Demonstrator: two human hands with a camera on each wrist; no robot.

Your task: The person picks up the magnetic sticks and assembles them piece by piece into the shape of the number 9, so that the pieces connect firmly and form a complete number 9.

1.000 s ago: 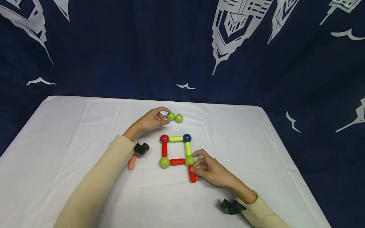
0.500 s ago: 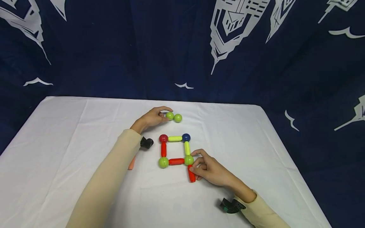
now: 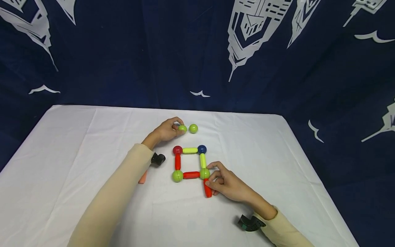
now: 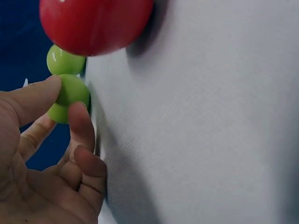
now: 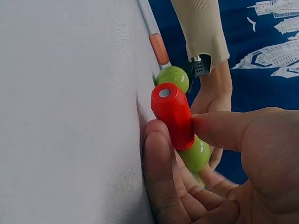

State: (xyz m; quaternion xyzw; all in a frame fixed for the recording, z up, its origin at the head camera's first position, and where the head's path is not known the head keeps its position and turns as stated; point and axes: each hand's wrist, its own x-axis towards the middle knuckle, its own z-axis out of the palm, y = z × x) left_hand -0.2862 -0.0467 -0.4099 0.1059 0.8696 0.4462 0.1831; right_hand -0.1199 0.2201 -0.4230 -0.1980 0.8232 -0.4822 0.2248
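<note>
My left hand (image 3: pixel 166 131) pinches a green ball (image 4: pixel 74 91) between thumb and fingers near the back of the table. Just right of it sits a second green ball (image 3: pixel 193 128). My right hand (image 3: pixel 232 185) grips a red magnetic rod (image 5: pixel 174 119), whose far end meets the lower right green ball (image 3: pixel 205 173) of a flat square. That square also has a red ball (image 3: pixel 177 150), a blue ball (image 3: pixel 202 149) and another green ball (image 3: pixel 177 176) at its corners. Yellow-green rods (image 3: pixel 190 150) join the back and right sides; red rods (image 3: pixel 191 175) join the front and left.
An orange rod (image 3: pixel 143 177) lies left of the square, partly hidden by the left sleeve (image 3: pixel 123 181). White cloth (image 3: pixel 262 147) covers the table. Behind its far edge hangs a dark blue curtain (image 3: pixel 123 61) with white prints.
The two loose green balls sat together; my left hand has drawn the left one away, slightly left and nearer to me. My right hand and the square have stayed put.
</note>
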